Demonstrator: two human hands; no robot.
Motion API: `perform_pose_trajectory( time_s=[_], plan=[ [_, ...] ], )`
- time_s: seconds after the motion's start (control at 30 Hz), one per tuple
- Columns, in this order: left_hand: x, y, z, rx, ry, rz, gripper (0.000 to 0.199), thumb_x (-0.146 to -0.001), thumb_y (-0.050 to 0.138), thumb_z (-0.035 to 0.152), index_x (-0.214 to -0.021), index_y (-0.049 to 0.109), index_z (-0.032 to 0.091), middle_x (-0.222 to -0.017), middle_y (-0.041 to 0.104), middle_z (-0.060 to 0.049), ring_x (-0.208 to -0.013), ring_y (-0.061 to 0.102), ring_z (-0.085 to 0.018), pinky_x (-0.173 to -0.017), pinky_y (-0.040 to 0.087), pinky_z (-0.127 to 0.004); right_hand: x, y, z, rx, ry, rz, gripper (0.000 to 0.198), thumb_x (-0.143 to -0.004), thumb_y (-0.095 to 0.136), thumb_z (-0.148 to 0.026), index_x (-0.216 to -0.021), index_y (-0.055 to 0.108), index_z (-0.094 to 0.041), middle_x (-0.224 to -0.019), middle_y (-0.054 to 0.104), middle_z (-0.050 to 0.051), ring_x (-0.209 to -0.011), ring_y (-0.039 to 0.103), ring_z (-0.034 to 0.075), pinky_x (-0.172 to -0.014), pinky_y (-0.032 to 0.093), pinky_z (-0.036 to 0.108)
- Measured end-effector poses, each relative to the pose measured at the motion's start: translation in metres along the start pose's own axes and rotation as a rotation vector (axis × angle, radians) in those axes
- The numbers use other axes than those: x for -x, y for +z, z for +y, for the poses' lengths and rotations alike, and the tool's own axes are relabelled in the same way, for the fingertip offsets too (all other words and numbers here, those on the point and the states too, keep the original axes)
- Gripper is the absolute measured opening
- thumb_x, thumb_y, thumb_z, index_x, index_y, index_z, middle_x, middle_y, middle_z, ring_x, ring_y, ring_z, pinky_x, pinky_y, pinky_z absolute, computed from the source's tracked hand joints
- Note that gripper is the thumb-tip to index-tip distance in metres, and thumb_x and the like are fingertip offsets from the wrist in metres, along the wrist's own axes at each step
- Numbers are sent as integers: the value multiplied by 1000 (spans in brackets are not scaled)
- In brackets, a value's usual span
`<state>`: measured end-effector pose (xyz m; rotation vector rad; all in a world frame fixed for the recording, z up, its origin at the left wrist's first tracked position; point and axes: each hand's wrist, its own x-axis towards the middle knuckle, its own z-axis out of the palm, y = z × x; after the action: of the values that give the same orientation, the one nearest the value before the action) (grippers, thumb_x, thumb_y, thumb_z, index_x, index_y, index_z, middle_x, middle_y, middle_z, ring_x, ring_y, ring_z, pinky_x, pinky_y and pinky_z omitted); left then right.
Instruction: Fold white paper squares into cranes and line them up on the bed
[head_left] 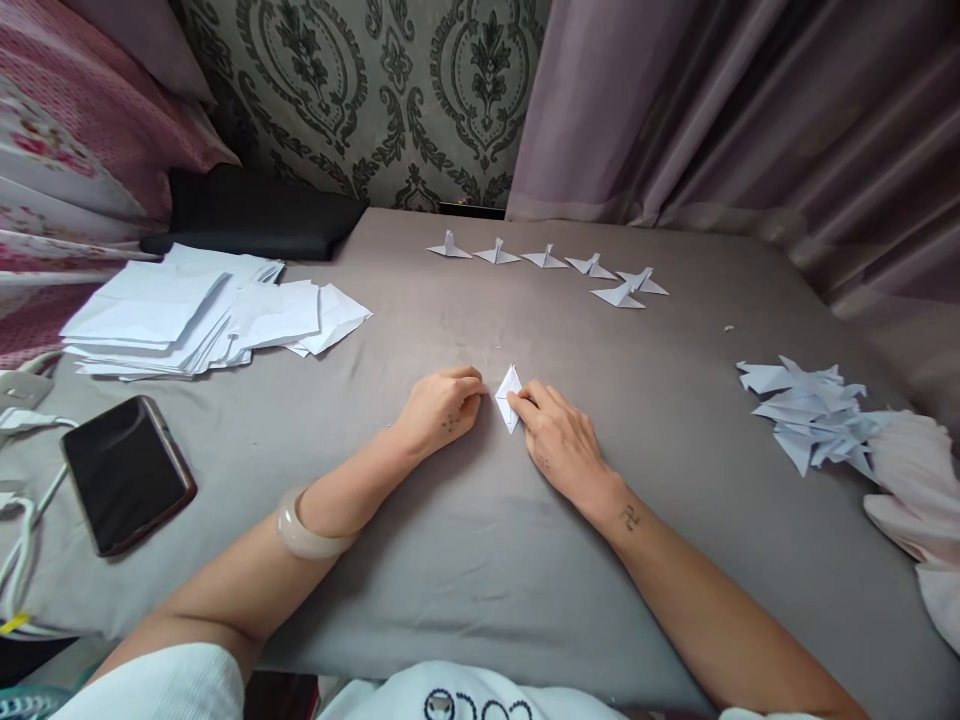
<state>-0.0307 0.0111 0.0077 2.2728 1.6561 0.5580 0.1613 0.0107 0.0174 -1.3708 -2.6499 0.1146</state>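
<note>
A small white folded paper diamond point(508, 384) lies on the grey cloth in front of me, its long points facing away and toward me. Creases run across its surface. My right hand point(559, 435) grips its right edge, with the thumb on top and the other fingers curled beside it. Just left of the paper, my left hand point(442, 408) rests on the cloth with its fingers curled in, apart from the paper. I see nothing held in it.
Several folded paper birds point(546, 258) stand in a row at the back. A heap of folded paper birds point(814, 415) lies at right, by a pale cloth point(915, 490). At left are a stack of white paper sheets point(172, 315), a phone point(127, 475) and white cables point(30, 520).
</note>
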Motion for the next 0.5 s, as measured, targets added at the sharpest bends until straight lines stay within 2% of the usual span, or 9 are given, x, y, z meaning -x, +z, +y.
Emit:
perform_pose_trajectory(
  time_s=[0.07, 0.13, 0.27, 0.5],
  plan=[
    [1, 0, 3, -26, -4, 5, 38, -85, 38, 10, -105, 67, 22, -104, 68, -4, -87, 63, -16, -64, 45, -24, 0, 0, 0, -1, 4, -2, 33, -92, 38, -7, -107, 63, -22, -97, 62, 6, -83, 51, 17, -59, 32, 30],
    [2, -1, 9, -91, 45, -48, 38, -87, 38, 12, -112, 64, 22, -105, 67, -6, -93, 61, -18, -59, 42, -23, 0, 0, 0, -12, 9, 5, 33, -93, 37, -8, -109, 63, -23, -98, 61, 6, -85, 52, 18, -59, 32, 29],
    [4, -3, 23, -230, 99, -158, 35, -92, 35, 15, -108, 65, 21, -106, 63, -10, -95, 57, -21, -52, 35, -23, 2, 4, 0, -51, 10, 41, 34, -93, 38, -11, -115, 61, -22, -101, 62, 7, -90, 53, 18, -62, 35, 29],
    [4, -1, 24, -270, 99, -169, 30, -91, 38, 16, -102, 65, 19, -104, 62, -11, -93, 54, -20, -48, 31, -25, 8, 7, 2, -100, 57, 101, 33, -88, 39, -7, -105, 64, -20, -100, 61, 8, -94, 55, 19, -68, 39, 28]
  ],
)
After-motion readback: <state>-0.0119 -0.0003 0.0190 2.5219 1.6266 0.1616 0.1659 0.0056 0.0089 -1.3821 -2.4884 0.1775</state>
